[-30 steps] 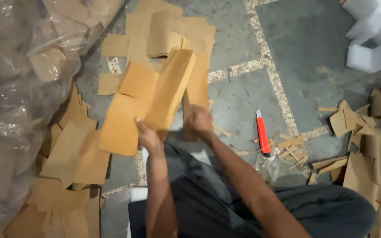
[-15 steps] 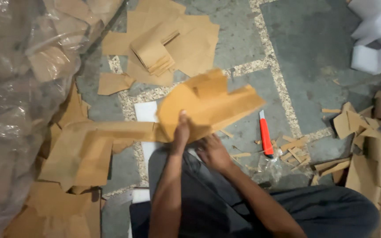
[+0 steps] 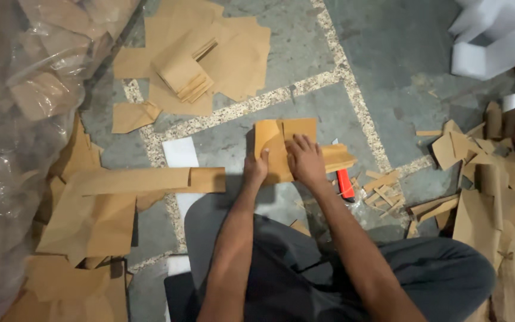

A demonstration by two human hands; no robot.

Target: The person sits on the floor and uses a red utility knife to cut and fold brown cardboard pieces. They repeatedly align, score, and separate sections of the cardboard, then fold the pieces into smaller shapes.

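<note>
Both hands press on a folded piece of brown paper (image 3: 281, 146) that lies flat on the gray stone floor (image 3: 400, 65), right in front of the person's knees. The left hand (image 3: 256, 169) grips the paper's left edge, with the fingers curled around it and the thumb on top. The right hand (image 3: 306, 160) lies flat on top of the paper with its fingers spread, pushing down. The two hands are close together, almost touching. Just to the right of the right hand, a small stack of folded brown strips (image 3: 336, 158) sticks out from under the paper. Right beside that, a bit nearer the person, lies a red cutter knife (image 3: 345, 183), partly hidden by the right arm. Past the knife are small brown scraps (image 3: 382, 191). Far ahead of the hands, well apart from them, sits a neat stack of folded brown paper (image 3: 183, 74) on some bigger flat sheets (image 3: 239, 53). To the left of the left hand lies a long brown strip (image 3: 144, 180), and beyond it a big clear plastic bag (image 3: 13, 119). Far off to the right are white foam blocks (image 3: 490, 42) and a heap of crumpled brown paper (image 3: 496, 179).
</note>
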